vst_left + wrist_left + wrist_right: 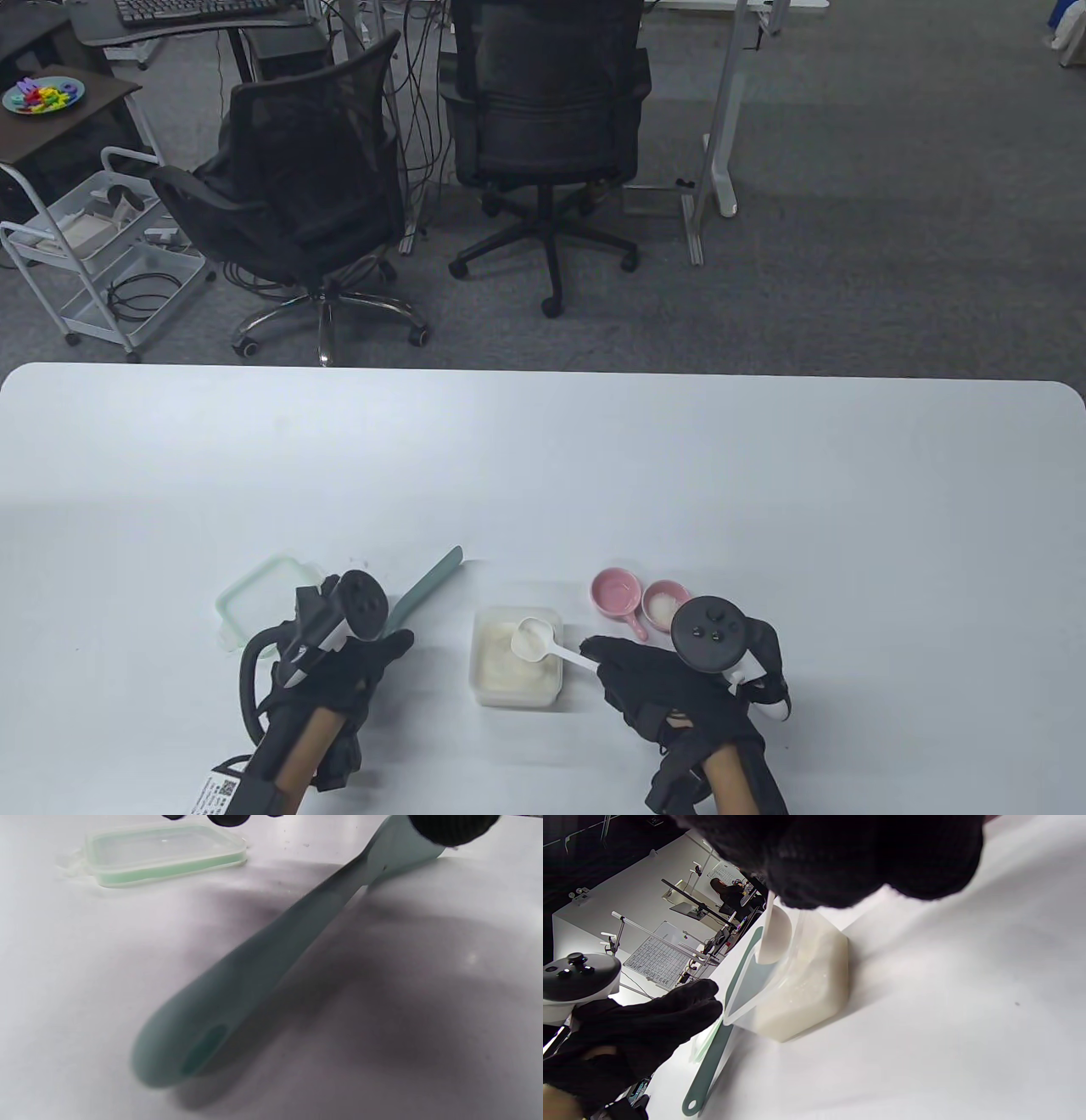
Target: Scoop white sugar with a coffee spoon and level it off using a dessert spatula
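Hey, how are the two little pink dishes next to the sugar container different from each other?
The left pink dish looks empty, while the right pink dish holds something white. The left one is a lighter pink and sits fully in view; the right one is a duller pink and partly hidden by the tracker on the right hand. Both are small, round and sit side by side.

A big white table fills the bottom of the picture. Behind it, two black chairs stand on grey carpet. A white cart sits at the left.
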`<state>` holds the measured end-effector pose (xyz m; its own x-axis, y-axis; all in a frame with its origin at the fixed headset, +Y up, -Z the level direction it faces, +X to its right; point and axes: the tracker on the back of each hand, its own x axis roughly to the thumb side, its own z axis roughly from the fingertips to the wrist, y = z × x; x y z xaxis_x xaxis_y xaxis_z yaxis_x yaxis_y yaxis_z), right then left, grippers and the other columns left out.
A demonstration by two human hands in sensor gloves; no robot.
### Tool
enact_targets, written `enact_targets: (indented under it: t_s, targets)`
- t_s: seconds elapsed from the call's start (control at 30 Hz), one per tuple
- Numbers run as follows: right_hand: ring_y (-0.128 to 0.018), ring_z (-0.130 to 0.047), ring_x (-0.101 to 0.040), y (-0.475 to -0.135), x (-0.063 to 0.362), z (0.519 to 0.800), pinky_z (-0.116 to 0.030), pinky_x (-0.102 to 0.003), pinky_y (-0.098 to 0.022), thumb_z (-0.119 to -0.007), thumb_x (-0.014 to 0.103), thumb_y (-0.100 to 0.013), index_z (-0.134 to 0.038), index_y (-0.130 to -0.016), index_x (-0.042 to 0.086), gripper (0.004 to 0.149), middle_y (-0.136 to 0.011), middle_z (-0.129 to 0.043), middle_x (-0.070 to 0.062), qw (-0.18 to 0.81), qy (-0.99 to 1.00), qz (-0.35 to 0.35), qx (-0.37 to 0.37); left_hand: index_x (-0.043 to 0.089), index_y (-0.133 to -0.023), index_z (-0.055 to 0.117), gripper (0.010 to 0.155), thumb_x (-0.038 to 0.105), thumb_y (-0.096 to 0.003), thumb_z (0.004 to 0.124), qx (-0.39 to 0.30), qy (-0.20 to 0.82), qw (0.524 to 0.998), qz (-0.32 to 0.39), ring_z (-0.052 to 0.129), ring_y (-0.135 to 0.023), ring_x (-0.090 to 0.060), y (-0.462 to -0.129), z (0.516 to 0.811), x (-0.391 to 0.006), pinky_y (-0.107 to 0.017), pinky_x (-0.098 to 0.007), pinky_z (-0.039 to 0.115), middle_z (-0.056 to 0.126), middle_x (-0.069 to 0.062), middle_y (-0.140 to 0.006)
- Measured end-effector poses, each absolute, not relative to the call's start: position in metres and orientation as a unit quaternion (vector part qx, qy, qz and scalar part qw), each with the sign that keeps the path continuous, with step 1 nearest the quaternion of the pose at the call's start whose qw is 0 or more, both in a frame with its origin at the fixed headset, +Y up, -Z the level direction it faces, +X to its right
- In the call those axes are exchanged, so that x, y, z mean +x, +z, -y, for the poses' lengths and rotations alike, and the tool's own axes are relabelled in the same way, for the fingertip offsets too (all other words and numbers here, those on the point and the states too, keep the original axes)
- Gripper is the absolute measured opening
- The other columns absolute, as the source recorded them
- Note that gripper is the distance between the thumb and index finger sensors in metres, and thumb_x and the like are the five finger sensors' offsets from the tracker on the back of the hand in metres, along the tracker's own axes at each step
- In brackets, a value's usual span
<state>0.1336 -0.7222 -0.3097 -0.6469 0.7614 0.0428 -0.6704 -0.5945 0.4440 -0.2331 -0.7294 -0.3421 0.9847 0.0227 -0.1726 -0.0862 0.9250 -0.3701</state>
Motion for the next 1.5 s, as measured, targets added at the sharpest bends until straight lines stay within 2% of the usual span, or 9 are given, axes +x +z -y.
enact_targets:
  t_s: [0.23,0.37,0.43,0.5,0.73,0.93,1.0,1.13,1.5]
  targets:
    - [-0.04,-0.094,-0.012,-0.31,0.133,0.722,-0.086,-0.043,-0.045,-0.069,0.03,-0.065,-0.066,-0.109,0.014,0.047,-0.065,-0.095,-0.005,0.401,0.886,-0.202,0.115,0.031,-0.122,0.039,0.08,0.065,-0.057,0.072,-0.214,-0.01,0.972,-0.095,0.053,-0.117,-0.046,-0.342,0.734,-0.229,-0.081,-0.065,0.05,0.045,-0.008,-0.127]
    - [-0.04,-0.094,-0.012,-0.309,0.133,0.722,-0.086,-0.043,-0.045,-0.069,0.029,-0.065,-0.065,-0.109,0.014,0.047,-0.065,-0.094,-0.005,0.4,0.886,-0.204,0.117,0.029,-0.121,0.047,0.075,0.058,-0.0589,0.078,-0.213,-0.019,0.972,-0.101,0.06,-0.115,-0.041,-0.342,0.735,-0.228,-0.082,-0.059,0.056,0.053,-0.005,-0.123]
    - [-0.041,-0.094,-0.013,-0.309,0.132,0.722,-0.086,-0.044,-0.046,-0.069,0.029,-0.065,-0.065,-0.11,0.014,0.047,-0.066,-0.094,-0.005,0.4,0.885,-0.206,0.12,0.033,-0.118,0.051,0.073,0.062,-0.0565,0.076,-0.212,-0.023,0.972,-0.102,0.062,-0.112,-0.043,-0.342,0.735,-0.227,-0.078,-0.063,0.055,0.056,-0.004,-0.121]
    - [-0.041,-0.094,-0.013,-0.309,0.132,0.722,-0.086,-0.044,-0.046,-0.069,0.029,-0.065,-0.065,-0.11,0.014,0.048,-0.066,-0.094,-0.005,0.399,0.885,-0.205,0.12,0.029,-0.117,0.057,0.068,0.055,-0.0582,0.081,-0.214,-0.031,0.971,-0.104,0.068,-0.111,-0.037,-0.342,0.736,-0.225,-0.08,-0.056,0.061,0.062,-0.003,-0.118]
    - [-0.042,-0.094,-0.013,-0.309,0.132,0.722,-0.086,-0.044,-0.046,-0.069,0.029,-0.065,-0.064,-0.11,0.014,0.048,-0.067,-0.094,-0.006,0.4,0.884,-0.207,0.124,0.028,-0.112,0.07,0.058,0.049,-0.0602,0.082,-0.196,-0.035,0.975,-0.102,0.084,-0.101,-0.028,-0.341,0.739,-0.218,-0.075,-0.05,0.072,0.077,0.002,-0.109]
    - [-0.042,-0.094,-0.013,-0.309,0.132,0.722,-0.085,-0.044,-0.046,-0.069,0.029,-0.065,-0.064,-0.11,0.014,0.048,-0.067,-0.094,-0.005,0.4,0.884,-0.207,0.121,0.024,-0.11,0.074,0.054,0.046,-0.0609,0.082,-0.164,-0.072,0.978,-0.111,0.092,-0.093,-0.023,-0.337,0.743,-0.208,-0.072,-0.044,0.078,0.082,0.002,-0.104]
    - [-0.042,-0.094,-0.013,-0.309,0.132,0.722,-0.086,-0.044,-0.046,-0.069,0.029,-0.065,-0.064,-0.11,0.014,0.048,-0.067,-0.094,-0.005,0.4,0.884,-0.208,0.121,0.027,-0.109,0.073,0.055,0.051,-0.0596,0.079,-0.158,-0.079,0.978,-0.115,0.093,-0.089,-0.025,-0.336,0.743,-0.205,-0.068,-0.047,0.078,0.083,0.002,-0.102]
    - [-0.042,-0.094,-0.013,-0.309,0.132,0.722,-0.085,-0.044,-0.046,-0.069,0.029,-0.065,-0.064,-0.11,0.014,0.048,-0.067,-0.094,-0.005,0.401,0.884,-0.208,0.12,0.025,-0.108,0.075,0.052,0.047,-0.0609,0.081,-0.158,-0.084,0.977,-0.12,0.099,-0.084,-0.022,-0.335,0.744,-0.204,-0.064,-0.041,0.087,0.085,0.001,-0.1]
    - [-0.042,-0.094,-0.013,-0.309,0.132,0.722,-0.085,-0.044,-0.046,-0.069,0.029,-0.065,-0.064,-0.11,0.014,0.048,-0.067,-0.094,-0.006,0.402,0.884,-0.208,0.12,0.028,-0.11,0.073,0.052,0.046,-0.0622,0.08,-0.191,0.017,0.976,-0.101,0.102,-0.083,-0.02,-0.338,0.731,-0.218,-0.062,-0.038,0.09,0.082,0.003,-0.103]
